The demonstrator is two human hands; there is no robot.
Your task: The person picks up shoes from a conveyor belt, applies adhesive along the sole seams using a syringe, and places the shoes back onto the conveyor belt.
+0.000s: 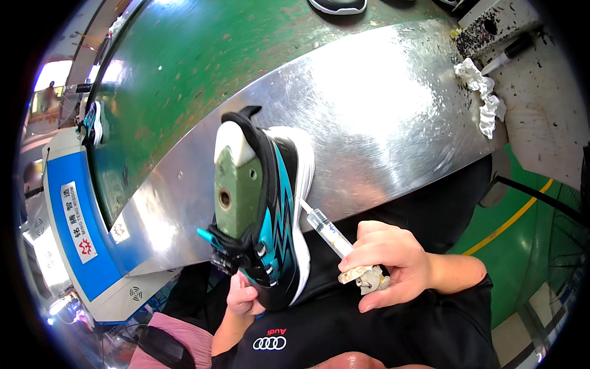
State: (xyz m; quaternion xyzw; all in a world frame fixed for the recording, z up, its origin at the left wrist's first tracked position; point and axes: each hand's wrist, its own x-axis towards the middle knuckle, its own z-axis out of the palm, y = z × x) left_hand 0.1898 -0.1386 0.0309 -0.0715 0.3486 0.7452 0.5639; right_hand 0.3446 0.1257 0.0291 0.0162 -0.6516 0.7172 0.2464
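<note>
A black and turquoise sneaker (284, 209) with a white sole is held up in front of me, tilted, with its heel end away from me. A green shoe last (238, 190) with a white end fills its opening. My left hand (243, 296) is closed around the toe end, partly hidden behind the shoe. My right hand (396, 261) grips a clear syringe (330, 234), its thin tip at the line where sole and upper meet. Whether the tip touches is hard to tell. A crumpled, stained whitish wad (372, 280) sits at the syringe's rear end, between my fingers.
A shiny metal ledge (393, 135) runs beyond the shoe, beside a worn green belt (203, 55). Another shoe (338, 5) lies at the far edge, and one (93, 123) at the left. Crumpled white paper (482, 95) and a black-handled brush-like tool (510, 52) lie at the right.
</note>
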